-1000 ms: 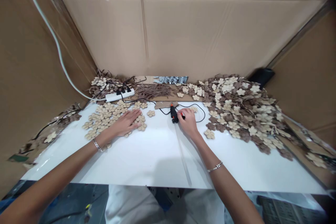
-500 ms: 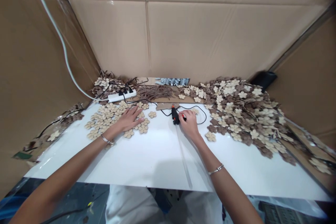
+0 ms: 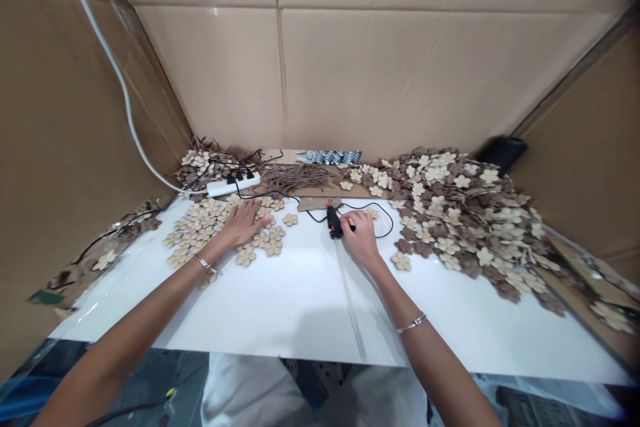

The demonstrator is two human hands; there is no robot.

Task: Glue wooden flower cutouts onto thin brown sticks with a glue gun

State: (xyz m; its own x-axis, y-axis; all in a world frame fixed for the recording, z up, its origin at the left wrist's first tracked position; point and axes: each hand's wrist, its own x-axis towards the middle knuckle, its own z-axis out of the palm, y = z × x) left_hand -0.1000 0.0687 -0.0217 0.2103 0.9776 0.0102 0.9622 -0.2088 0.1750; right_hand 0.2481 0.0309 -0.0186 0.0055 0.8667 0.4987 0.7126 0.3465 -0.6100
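Fingers spread, my left hand (image 3: 243, 221) rests palm down over a layer of beige flower cut-outs (image 3: 197, 228) on the white tabletop (image 3: 240, 313). I cannot see anything gripped in it. My right hand (image 3: 361, 233) is closed around the handle of a black and orange hot glue gun (image 3: 333, 219). The gun's tip lies toward a small piece of cardboard (image 3: 319, 203), and a long clear glue stick (image 3: 353, 310) trails from its rear toward me. One flower (image 3: 290, 219) lies apart between the hands.
A large heap of beige and brown flowers (image 3: 460, 213) fills the right side. Thin brown stems (image 3: 297, 177) lie along the back beside a white power strip (image 3: 234, 184) with black plugs. Cardboard walls (image 3: 350, 73) enclose the back and sides. The glue gun's black cord (image 3: 393, 217) loops nearby.
My left hand has shifted slightly left and back over the flowers. My right hand and the glue gun have stayed in place.
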